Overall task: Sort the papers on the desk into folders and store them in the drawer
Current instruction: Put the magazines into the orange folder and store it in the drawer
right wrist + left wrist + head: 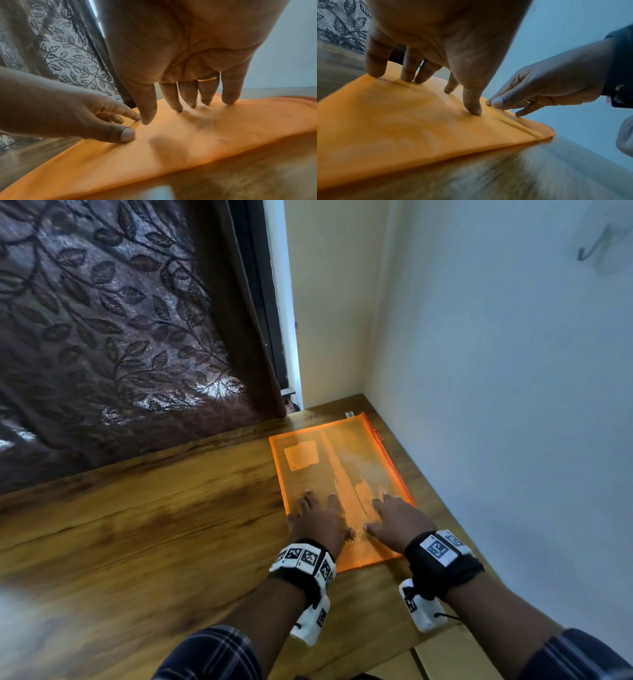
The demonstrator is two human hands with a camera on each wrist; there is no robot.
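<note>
An orange see-through zip folder [329, 460] lies flat on the wooden desk [154, 525], in the far right corner by the wall, with sheets of paper showing faintly inside. Both hands rest on its near end, palms down. My left hand [322, 515] presses it with spread, straight fingers [376, 70] and thumb. My right hand [390, 515] sits beside it, fingertips [176, 106] and thumb touching the folder [188, 142]. The two thumbs nearly meet over a slight ridge in the folder [402, 121]. Neither hand curls round anything.
A dark leaf-patterned curtain [120, 337] hangs behind the desk's left and far side. A pale wall [496, 405] runs close along the folder's right edge. The desk's front edge [394, 655] is below my forearms, with a light panel [445, 662] under it.
</note>
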